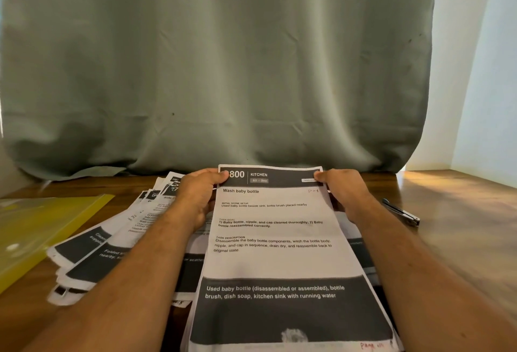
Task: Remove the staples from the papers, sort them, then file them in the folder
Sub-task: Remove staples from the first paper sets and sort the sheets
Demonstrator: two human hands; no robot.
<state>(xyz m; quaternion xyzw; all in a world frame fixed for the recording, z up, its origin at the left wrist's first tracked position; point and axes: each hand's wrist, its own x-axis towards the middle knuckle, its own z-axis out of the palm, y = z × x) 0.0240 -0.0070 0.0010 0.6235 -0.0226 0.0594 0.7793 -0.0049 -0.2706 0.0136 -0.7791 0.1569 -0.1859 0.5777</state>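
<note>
I have one stack of papers held up in front of me, its top sheet headed "800 KITCHEN – Wash baby bottle". My left hand pinches the stack's upper left corner, thumb on the printed face and fingers curled behind; my right hand pinches the upper right corner the same way, so the pile sits squarely between my two grips, its lower edge running down toward me. Left of my left forearm lie more loose papers, fanned out and overlapping on the wooden surface; I count perhaps five or six sheets, though the blur and overlap keep me from being sure. Farther left lies one yellow folder, flat, with its near edge just beside that fan. To the right, well apart from my right hand, rests one small metal staple remover. A grey-green curtain hangs behind the surface, touching its far edge.
</note>
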